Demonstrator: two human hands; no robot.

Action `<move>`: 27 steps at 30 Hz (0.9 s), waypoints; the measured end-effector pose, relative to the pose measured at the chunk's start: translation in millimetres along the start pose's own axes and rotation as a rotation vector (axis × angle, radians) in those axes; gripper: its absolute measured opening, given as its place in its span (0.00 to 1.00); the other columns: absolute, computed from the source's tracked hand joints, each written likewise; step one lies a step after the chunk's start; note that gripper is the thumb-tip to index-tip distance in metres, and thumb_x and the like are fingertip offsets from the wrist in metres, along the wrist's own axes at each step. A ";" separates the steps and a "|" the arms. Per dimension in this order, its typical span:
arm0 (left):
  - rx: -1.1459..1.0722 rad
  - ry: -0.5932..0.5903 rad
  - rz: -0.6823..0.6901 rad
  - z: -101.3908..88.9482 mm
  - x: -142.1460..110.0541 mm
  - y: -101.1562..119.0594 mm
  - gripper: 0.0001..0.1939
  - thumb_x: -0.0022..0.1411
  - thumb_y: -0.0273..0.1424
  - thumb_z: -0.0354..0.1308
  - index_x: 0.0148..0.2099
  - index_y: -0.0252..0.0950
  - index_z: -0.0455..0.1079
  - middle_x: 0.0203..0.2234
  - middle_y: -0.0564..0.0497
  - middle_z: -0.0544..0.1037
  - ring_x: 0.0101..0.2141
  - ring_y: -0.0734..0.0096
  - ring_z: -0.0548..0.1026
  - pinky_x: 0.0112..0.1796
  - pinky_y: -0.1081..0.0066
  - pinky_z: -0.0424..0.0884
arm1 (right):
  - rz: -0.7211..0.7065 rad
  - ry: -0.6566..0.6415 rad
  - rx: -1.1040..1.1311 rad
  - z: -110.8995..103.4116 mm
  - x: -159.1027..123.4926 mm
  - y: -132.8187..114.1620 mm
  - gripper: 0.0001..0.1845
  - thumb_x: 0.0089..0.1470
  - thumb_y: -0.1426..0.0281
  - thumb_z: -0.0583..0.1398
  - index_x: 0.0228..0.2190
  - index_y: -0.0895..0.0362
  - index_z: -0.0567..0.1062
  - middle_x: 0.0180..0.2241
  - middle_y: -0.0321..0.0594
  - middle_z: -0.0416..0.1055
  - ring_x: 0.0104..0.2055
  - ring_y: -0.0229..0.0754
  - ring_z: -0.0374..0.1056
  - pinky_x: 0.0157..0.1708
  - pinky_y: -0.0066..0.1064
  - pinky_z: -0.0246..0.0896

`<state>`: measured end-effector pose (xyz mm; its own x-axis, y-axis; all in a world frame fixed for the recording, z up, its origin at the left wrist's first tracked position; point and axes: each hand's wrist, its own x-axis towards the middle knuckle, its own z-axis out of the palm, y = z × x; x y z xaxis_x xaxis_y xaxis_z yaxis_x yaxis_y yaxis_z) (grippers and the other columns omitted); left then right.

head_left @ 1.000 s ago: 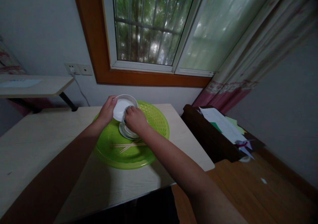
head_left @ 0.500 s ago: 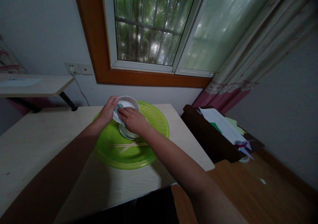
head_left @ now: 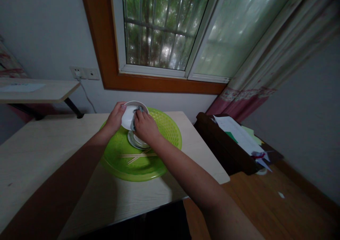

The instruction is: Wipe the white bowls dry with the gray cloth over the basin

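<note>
A white bowl (head_left: 128, 118) is tilted toward me above a green plastic basket (head_left: 117, 167). My left hand (head_left: 115, 116) is closed on the bowl's left rim. Inside the bowl, my right hand (head_left: 145, 126) presses a grey-blue cloth (head_left: 133, 125) against the right part of the wall; its fingers partly cover the cloth. Below the bowl, white dishes (head_left: 135, 140) sit in the basket, partly hidden by my right hand. Several wooden chopsticks (head_left: 136, 156) lie crossed in the basket, nearer to me.
The basket stands on a pale wooden table (head_left: 202, 155). A raised shelf (head_left: 58, 93) is at the left, with a power socket (head_left: 85, 73) behind it. At the right, papers (head_left: 236, 132) lie on a dark brown piece of furniture (head_left: 215, 144). A window is ahead.
My right hand and the cloth have moved from the bowl's left and middle part to its right side. The bowl has tilted slightly, still in my left hand.
</note>
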<state>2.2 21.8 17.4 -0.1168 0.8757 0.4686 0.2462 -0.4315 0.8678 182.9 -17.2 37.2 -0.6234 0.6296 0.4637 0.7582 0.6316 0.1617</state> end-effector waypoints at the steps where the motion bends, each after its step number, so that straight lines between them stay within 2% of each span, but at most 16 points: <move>1: 0.001 0.006 0.004 -0.1 0.2 -0.9 0.23 0.67 0.52 0.50 0.51 0.39 0.68 0.43 0.48 0.76 0.41 0.65 0.73 0.44 0.66 0.71 | 0.004 -0.018 -0.005 0.1 0.4 0.0 0.18 0.65 0.73 0.55 0.53 0.69 0.72 0.52 0.61 0.70 0.51 0.54 0.66 0.50 0.46 0.68; 5: 0.009 0.029 0.009 -0.8 1.1 -4.4 0.23 0.67 0.52 0.50 0.51 0.39 0.68 0.43 0.48 0.76 0.41 0.64 0.72 0.44 0.65 0.70 | -0.059 -0.056 -0.029 -0.1 0.3 1.5 0.12 0.67 0.74 0.53 0.44 0.64 0.76 0.46 0.54 0.72 0.47 0.52 0.67 0.45 0.44 0.69; 9: -0.014 0.038 -0.008 -1.3 1.4 -7.1 0.23 0.67 0.52 0.50 0.51 0.40 0.67 0.40 0.49 0.75 0.39 0.65 0.71 0.41 0.66 0.69 | -0.158 -0.072 -0.022 -0.4 -1.2 4.8 0.11 0.68 0.73 0.54 0.44 0.60 0.76 0.47 0.50 0.72 0.47 0.50 0.66 0.45 0.42 0.70; 14: -0.047 0.053 -0.012 -1.3 0.0 -6.2 0.25 0.67 0.54 0.49 0.51 0.39 0.67 0.40 0.49 0.74 0.39 0.65 0.71 0.41 0.66 0.69 | -0.259 -0.036 0.001 2.9 -1.8 8.8 0.11 0.70 0.72 0.53 0.48 0.58 0.74 0.53 0.49 0.72 0.52 0.49 0.65 0.50 0.42 0.70; 16: -0.032 0.042 -0.008 -1.3 -0.9 -3.5 0.25 0.66 0.54 0.49 0.51 0.39 0.67 0.41 0.48 0.74 0.40 0.64 0.72 0.43 0.65 0.69 | -0.295 0.002 0.011 6.3 -1.7 9.6 0.11 0.70 0.71 0.53 0.47 0.59 0.74 0.55 0.49 0.71 0.57 0.50 0.64 0.54 0.44 0.68; 20: 0.012 -0.010 0.029 -1.5 -2.0 1.0 0.23 0.66 0.52 0.49 0.50 0.39 0.67 0.43 0.48 0.75 0.43 0.63 0.72 0.48 0.65 0.69 | -0.342 0.060 0.045 13.6 -1.7 10.4 0.11 0.70 0.72 0.53 0.45 0.60 0.75 0.55 0.51 0.71 0.69 0.52 0.54 0.63 0.49 0.62; 27: 0.053 -0.093 0.070 -1.1 -3.5 -0.3 0.22 0.67 0.50 0.48 0.52 0.39 0.67 0.47 0.47 0.75 0.49 0.62 0.72 0.54 0.62 0.68 | -0.364 0.062 0.103 17.3 -2.1 10.6 0.10 0.70 0.72 0.54 0.46 0.60 0.74 0.56 0.56 0.70 0.71 0.50 0.54 0.66 0.53 0.57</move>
<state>1.4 18.6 15.6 -0.0082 0.8612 0.5081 0.3019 -0.4823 0.8223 188.9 -4.0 22.9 -0.8331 0.3296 0.4441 0.4645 0.8529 0.2383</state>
